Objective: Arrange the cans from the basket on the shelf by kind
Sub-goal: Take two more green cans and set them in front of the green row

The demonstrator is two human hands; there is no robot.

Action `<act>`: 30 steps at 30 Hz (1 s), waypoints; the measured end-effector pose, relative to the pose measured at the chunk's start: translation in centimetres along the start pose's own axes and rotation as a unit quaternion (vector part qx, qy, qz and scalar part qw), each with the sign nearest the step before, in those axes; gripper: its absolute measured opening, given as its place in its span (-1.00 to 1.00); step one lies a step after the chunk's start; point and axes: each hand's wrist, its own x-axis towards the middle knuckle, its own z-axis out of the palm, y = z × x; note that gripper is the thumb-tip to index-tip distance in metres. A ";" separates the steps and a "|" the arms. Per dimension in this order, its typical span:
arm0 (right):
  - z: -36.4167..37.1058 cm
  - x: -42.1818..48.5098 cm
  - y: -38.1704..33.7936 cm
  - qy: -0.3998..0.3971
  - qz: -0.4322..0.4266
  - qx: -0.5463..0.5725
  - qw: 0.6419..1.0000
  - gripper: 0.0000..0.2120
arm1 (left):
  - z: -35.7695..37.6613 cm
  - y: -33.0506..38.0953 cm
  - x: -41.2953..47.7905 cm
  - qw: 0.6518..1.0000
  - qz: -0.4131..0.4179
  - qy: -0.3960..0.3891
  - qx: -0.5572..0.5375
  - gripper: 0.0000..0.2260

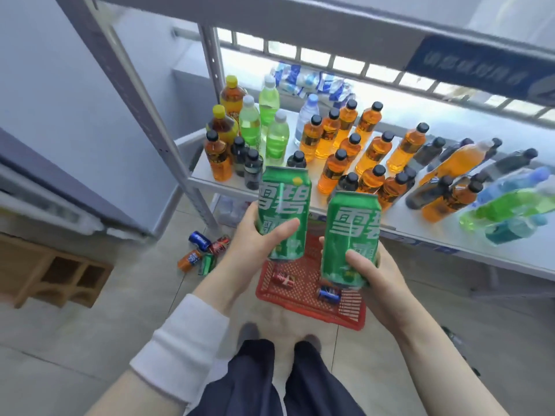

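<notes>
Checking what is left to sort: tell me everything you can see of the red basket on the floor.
The red basket looks like plastic lattice with low walls. It sits flat on the tiled floor below the shelf front, ahead of the person's feet. A red can and a blue can lie on their sides inside. Two held green cans hide its far part; nothing else visibly touches it.

Far part of the red basket (306, 310) is hidden behind the left green can (283, 211) and the right green can (350, 235). The blue can (329, 294) in the basket is partly covered by the right green can. Bottles (510, 202) at the right end of the shelf (426, 229) are blurred, and the frame edge cuts the shelf there. Lettering on the blue sign (480, 70) is illegible.
</notes>
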 end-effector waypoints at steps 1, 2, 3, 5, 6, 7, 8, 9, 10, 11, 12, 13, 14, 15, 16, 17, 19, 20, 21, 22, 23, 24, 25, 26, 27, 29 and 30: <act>0.8 0.0 -1.0 0.007 -0.014 -0.009 1.000 0.00 | -0.7 1.2 -0.1 1.000 0.016 0.003 0.009 -0.31; 1.4 0.1 -1.9 0.010 -0.024 -0.011 1.000 0.01 | -1.0 2.1 -0.1 0.999 0.028 0.006 0.015 -0.30; 1.9 0.2 -2.8 0.014 -0.035 -0.010 0.999 0.02 | -1.3 3.0 0.0 0.999 0.040 0.010 0.018 -0.29; 2.8 0.4 -5.2 0.020 -0.060 -0.023 0.998 0.00 | -1.7 5.3 0.1 0.998 0.064 0.012 0.022 -0.26; 3.1 0.5 -6.6 0.023 -0.077 -0.036 0.996 -0.07 | -1.9 6.5 0.3 0.997 0.077 0.013 0.025 -0.26; 3.3 0.7 -7.9 0.028 -0.098 -0.050 0.994 -0.17 | -1.9 7.8 0.5 0.995 0.093 0.014 0.028 -0.29; 3.4 1.0 -9.3 0.035 -0.119 -0.064 0.990 -0.28 | -1.9 9.1 0.8 0.994 0.108 0.015 0.032 -0.36; 3.5 1.2 -10.7 0.042 -0.138 -0.078 0.986 -0.35 | -1.9 10.3 1.1 0.992 0.123 0.015 0.035 -0.42; 3.5 1.5 -12.1 0.047 -0.157 -0.094 0.982 -0.38 | -1.8 11.6 1.4 0.990 0.137 0.013 0.039 -0.46; 3.5 1.7 -13.3 0.052 -0.173 -0.107 0.978 -0.39 | -1.8 12.8 1.8 0.987 0.151 0.011 0.045 -0.49; 3.6 2.0 -14.5 0.053 -0.187 -0.112 0.975 -0.41 | -1.8 13.9 2.1 0.985 0.165 0.009 0.052 -0.51; 3.7 2.3 -15.5 0.049 -0.201 -0.109 0.972 -0.41 | -1.8 14.9 2.4 0.982 0.181 0.008 0.056 -0.53; 3.7 2.5 -16.4 0.042 -0.217 -0.104 0.970 -0.41 | -1.9 15.9 2.7 0.980 0.194 0.011 0.054 -0.53; 3.6 2.9 -17.4 0.041 -0.232 -0.103 0.966 -0.39 | -1.9 16.7 3.1 0.977 0.206 0.015 0.053 -0.55; 3.7 3.2 -18.4 0.040 -0.247 -0.104 0.963 -0.37 | -2.2 17.5 3.5 0.975 0.216 0.020 0.053 -0.54; 3.7 3.6 -19.5 0.040 -0.260 -0.106 0.959 -0.33 | -2.4 18.3 4.0 0.972 0.225 0.026 0.053 -0.50; 3.9 4.5 -21.7 0.032 -0.278 -0.117 0.953 -0.27 | -3.2 19.9 5.0 0.968 0.240 0.039 0.054 -0.42; 4.0 5.1 -22.9 0.022 -0.285 -0.124 0.950 -0.24 | -3.5 20.9 5.4 0.966 0.246 0.048 0.060 -0.41; 4.1 5.8 -24.1 0.011 -0.293 -0.133 0.947 -0.24 | -3.9 21.8 5.9 0.964 0.250 0.058 0.066 -0.42; 4.4 6.4 -25.3 0.004 -0.301 -0.143 0.943 -0.24 | -4.3 22.8 6.4 0.963 0.252 0.066 0.072 -0.43; 4.7 7.1 -26.4 -0.001 -0.310 -0.148 0.939 -0.24 | -4.7 23.8 6.9 0.961 0.255 0.076 0.078 -0.44; 5.0 7.9 -27.4 -0.007 -0.319 -0.153 0.935 -0.23 | -5.1 24.8 7.6 0.959 0.257 0.083 0.083 -0.43; 5.4 8.7 -28.2 -0.010 -0.328 -0.157 0.932 -0.24 | -5.7 25.8 8.3 0.957 0.260 0.088 0.089 -0.42; 6.0 9.6 -29.1 -0.011 -0.336 -0.161 0.928 -0.25 | -6.2 26.7 9.2 0.956 0.262 0.090 0.095 -0.41; 6.5 10.6 -29.9 -0.008 -0.342 -0.166 0.925 -0.25 | -6.7 27.6 10.0 0.954 0.266 0.091 0.101 -0.43; 7.7 12.6 -31.3 0.001 -0.359 -0.177 0.917 -0.17 | -7.9 29.1 12.0 0.952 0.270 0.092 0.112 -0.39; 8.3 13.6 -31.9 0.008 -0.365 -0.183 0.913 -0.13 | -8.6 29.8 13.0 0.952 0.271 0.088 0.116 -0.38</act>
